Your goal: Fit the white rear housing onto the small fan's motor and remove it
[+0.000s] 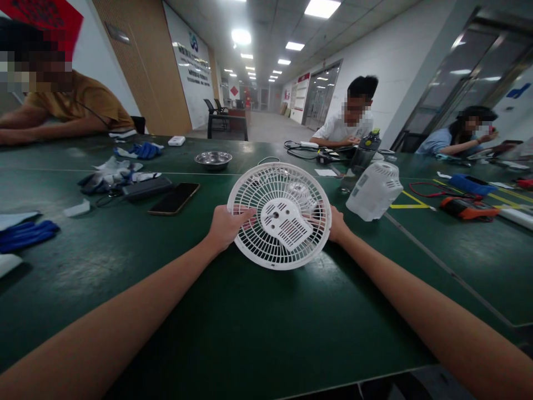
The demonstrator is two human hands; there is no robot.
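A round white fan grille (287, 222) with a slotted hub plate is held up above the green table (258, 328), tilted toward me. My left hand (227, 225) grips its left rim, the thumb lying across the bars and the fingers behind. On the opposite rim, my right hand (336, 222) holds on, its fingers mostly hidden behind the grille. Through the bars a white part (302, 191) shows, partly covered. A white plastic housing (375, 191) with slots stands to the right of my right hand.
Left of the grille lie a phone (175, 198), a grey case (146, 188) and gloves (139, 150). A metal bowl (213, 160) sits behind. On the right are a water bottle (362, 158) and an orange multimeter (468, 208). Several people sit around the table.
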